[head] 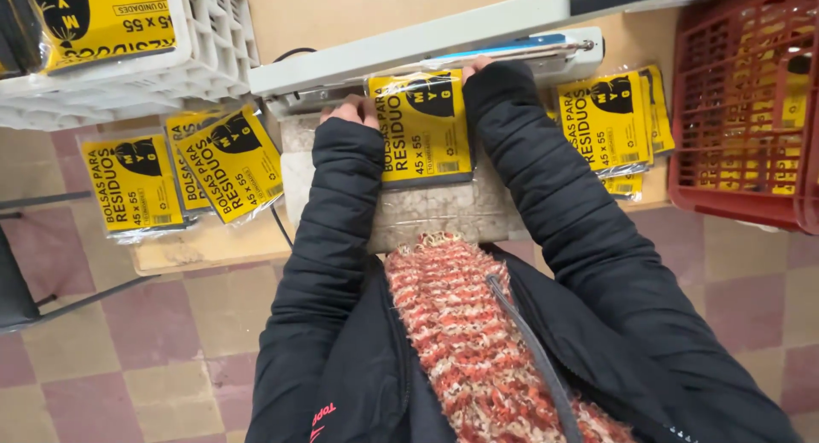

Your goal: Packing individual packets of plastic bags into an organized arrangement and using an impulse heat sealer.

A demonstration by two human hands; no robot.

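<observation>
A yellow packet of bags in clear wrap [424, 129] lies flat on a worn grey pad [426, 208], its top edge under the jaw of a pale heat sealer [409, 50]. My left hand [351, 111] grips the packet's upper left corner. My right hand [475, 66] holds its upper right corner by the sealer bar; only the fingertips show past the black sleeve. Both arms wear black padded sleeves.
Several yellow packets [183, 174] lie fanned out on the left of the table, more are stacked on the right [610, 119]. A white plastic crate [209, 42] sits at back left, a red crate [742, 102] at right. A cable [280, 225] hangs down. Checked floor lies below.
</observation>
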